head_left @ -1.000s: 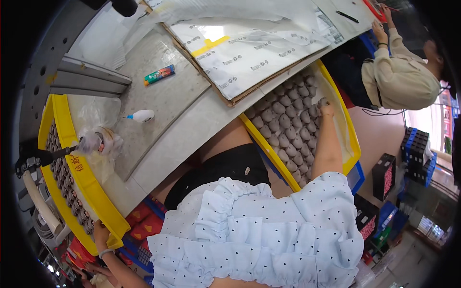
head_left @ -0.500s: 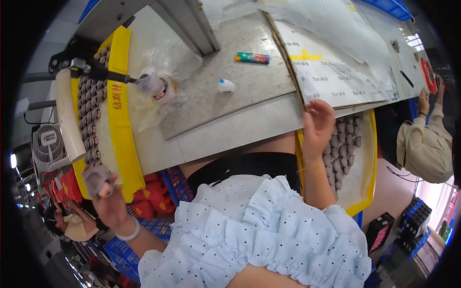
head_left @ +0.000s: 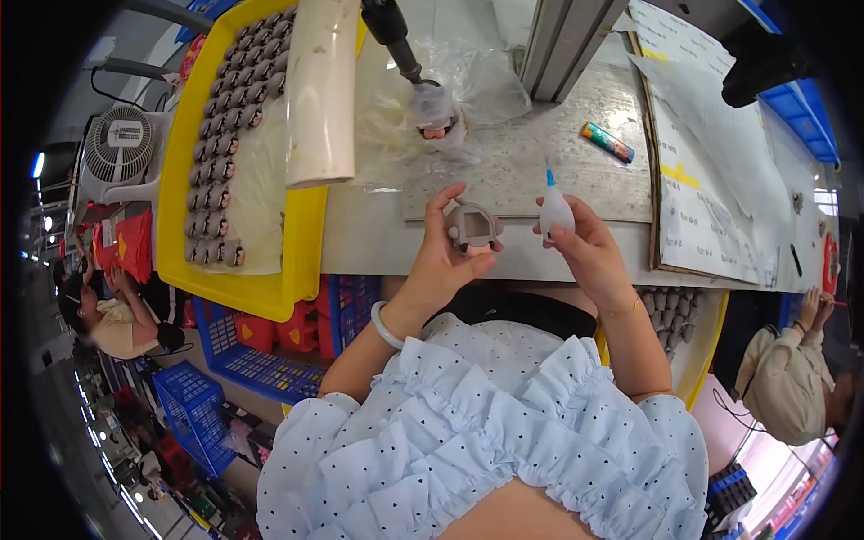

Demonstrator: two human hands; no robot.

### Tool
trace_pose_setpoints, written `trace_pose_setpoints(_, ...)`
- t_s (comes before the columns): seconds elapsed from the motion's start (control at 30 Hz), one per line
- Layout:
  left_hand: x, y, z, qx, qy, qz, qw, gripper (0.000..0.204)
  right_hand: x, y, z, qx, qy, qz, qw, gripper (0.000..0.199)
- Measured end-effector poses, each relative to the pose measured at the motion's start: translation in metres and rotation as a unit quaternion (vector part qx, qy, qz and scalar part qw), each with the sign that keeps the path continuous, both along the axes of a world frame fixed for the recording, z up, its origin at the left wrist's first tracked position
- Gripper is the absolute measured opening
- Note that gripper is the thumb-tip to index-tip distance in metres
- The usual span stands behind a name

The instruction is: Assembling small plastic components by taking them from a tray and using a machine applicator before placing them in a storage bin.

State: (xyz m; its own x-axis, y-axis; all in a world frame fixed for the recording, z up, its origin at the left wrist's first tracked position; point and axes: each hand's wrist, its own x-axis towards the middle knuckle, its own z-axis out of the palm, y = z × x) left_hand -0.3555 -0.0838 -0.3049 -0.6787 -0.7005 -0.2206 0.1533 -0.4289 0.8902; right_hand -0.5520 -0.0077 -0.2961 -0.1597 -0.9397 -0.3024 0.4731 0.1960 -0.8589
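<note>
In front of my chest, my left hand (head_left: 436, 265) is closed around a grey, rounded hollow figure part (head_left: 474, 225) with a skin-coloured patch at its lower edge. Its open hollow faces up. Beside it, my right hand (head_left: 589, 252) grips a small white squeeze bottle (head_left: 557, 214), whose thin blue tip points upward. Bottle and figure part are apart, both held over the near edge of the worktable (head_left: 378, 238).
Rows of similar grey parts fill much of the yellow tray (head_left: 306, 301) at left. Ahead, a metal arm (head_left: 391, 36) ends at a plastic-wrapped figure piece (head_left: 436, 130). A metal post (head_left: 567, 49), a green-and-orange tube (head_left: 607, 142) and a sheet-covered board (head_left: 706, 207) lie beyond. A co-worker (head_left: 787, 378) is at right.
My left hand has brought the grey part from beside the left tray to the middle. My right hand has taken the bottle off the table. The view has turned leftward.
</note>
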Motion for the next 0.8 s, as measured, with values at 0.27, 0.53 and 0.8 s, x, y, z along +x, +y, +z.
trace_pose_setpoints(0.27,-0.005,-0.003,0.014,-0.008,0.023,-0.012,1.000,0.077,0.000,0.006,0.022,-0.138,0.471,-0.015,0.871,0.030)
trace_pose_setpoints(0.53,-0.004,-0.002,0.018,0.027,0.006,-0.035,0.999,0.077,-0.004,0.006,0.035,-0.260,0.691,-0.037,0.673,0.038)
trace_pose_setpoints(0.8,-0.004,-0.001,0.017,0.017,0.004,-0.048,0.999,0.076,-0.003,0.005,0.036,-0.271,0.707,-0.044,0.651,0.035)
